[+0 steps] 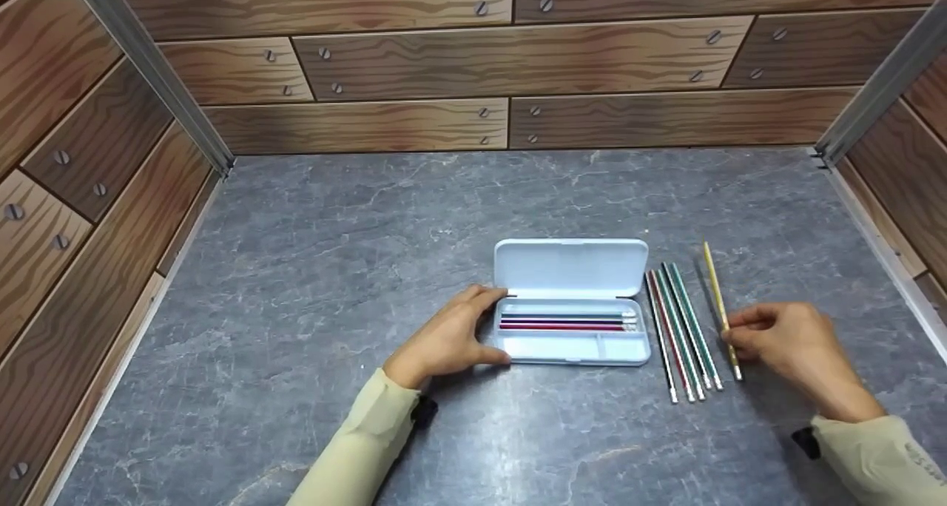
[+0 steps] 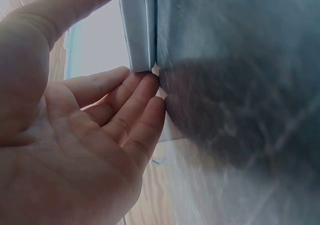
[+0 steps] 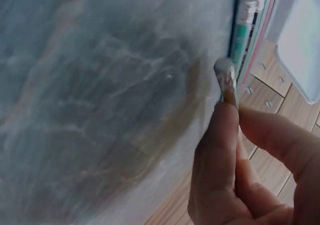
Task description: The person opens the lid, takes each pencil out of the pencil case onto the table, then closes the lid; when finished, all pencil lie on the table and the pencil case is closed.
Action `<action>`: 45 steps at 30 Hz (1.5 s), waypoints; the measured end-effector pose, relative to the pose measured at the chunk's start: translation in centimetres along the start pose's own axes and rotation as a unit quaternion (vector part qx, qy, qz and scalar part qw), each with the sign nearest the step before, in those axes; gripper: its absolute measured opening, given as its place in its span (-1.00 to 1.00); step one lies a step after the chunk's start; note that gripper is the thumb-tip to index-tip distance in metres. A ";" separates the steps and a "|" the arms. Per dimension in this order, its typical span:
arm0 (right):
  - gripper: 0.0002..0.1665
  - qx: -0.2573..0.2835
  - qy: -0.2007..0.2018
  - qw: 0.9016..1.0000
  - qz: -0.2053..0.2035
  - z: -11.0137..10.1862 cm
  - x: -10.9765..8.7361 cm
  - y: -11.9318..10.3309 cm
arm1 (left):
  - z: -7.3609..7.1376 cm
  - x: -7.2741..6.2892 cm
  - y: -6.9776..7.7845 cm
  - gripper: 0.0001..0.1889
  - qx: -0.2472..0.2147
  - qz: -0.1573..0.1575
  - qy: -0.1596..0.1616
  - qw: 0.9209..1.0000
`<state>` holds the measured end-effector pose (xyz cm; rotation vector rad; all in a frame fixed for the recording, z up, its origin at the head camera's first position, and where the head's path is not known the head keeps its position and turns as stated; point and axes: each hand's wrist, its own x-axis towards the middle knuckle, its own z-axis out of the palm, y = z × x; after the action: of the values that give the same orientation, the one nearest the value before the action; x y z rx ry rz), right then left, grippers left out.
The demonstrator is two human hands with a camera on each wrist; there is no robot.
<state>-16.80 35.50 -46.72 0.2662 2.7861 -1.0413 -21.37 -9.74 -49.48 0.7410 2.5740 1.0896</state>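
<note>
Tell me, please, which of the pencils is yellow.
The yellow pencil is the one pinched in the right hand; the other pencils, beside or inside the pencil case, show no yellow.

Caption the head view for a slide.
Right hand pinches a yellow pencil beside loose pencils, while the left hand holds one end of an open pencil case.

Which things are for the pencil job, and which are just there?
Seem part of the job:
- yellow pencil, pinched by the right hand
- open pale blue pencil case, left hand holding one end
- pencils in the case
- pencils lying beside it

Just there:
- marbled tabletop
- wood-patterned walls
- metal corner posts
</note>
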 end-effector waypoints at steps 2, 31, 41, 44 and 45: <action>-0.56 0.007 -0.025 1.000 0.012 0.0 0.2 0.0 | 0.0 -0.1 0.0 0.05 -0.003 -0.004 -0.002 1.000; -0.61 -0.025 0.003 0.999 -0.024 1.0 0.4 -1.1 | -0.1 -0.1 0.1 0.04 0.006 0.003 -0.003 1.000; -0.74 -0.015 0.105 0.974 -0.199 4.1 1.4 -5.8 | -0.1 -0.1 0.1 0.05 0.003 0.004 -0.002 1.000; -0.78 -0.020 0.075 0.967 -0.244 5.5 1.6 -7.4 | -0.1 -0.1 0.2 0.05 0.003 -0.002 -0.004 1.000; -0.78 -0.026 0.067 0.963 -0.261 5.9 1.7 -7.9 | -0.1 -0.1 0.2 0.05 0.005 -0.004 -0.004 1.000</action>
<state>-19.71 25.87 -46.47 -0.4505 3.0811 -1.0745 -21.27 -9.72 -49.31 0.7355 2.5747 1.0691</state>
